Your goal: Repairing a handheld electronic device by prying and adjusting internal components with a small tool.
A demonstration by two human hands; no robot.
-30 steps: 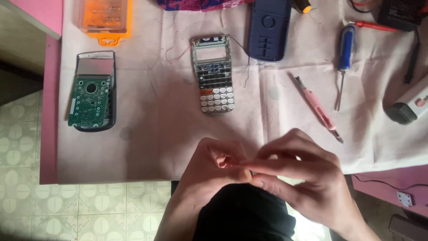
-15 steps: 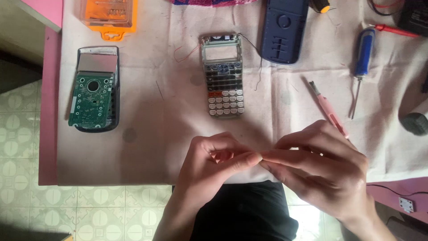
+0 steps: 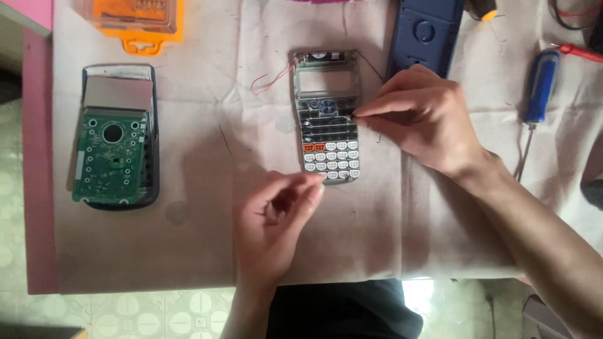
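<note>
Head view: one calculator (image 3: 328, 116), grey, keys showing, red wires trailing, lies mid-tabletop (image 3: 188, 251). One circuit board (image 3: 112, 157), one screwdriver (image 3: 539, 94). Right hand (image 3: 422, 116), grip narrow, fingertips pinched at the calculator's right edge. Left hand (image 3: 276, 223), grip loosely curled, touches its bottom edge.

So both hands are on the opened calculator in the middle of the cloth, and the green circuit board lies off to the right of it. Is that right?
Not quite. The head view shows the green circuit board lying to the left of the calculator, not the right. The rest holds: the right hand touches the calculator's right edge and the left hand touches its bottom edge, on the cloth.
</note>
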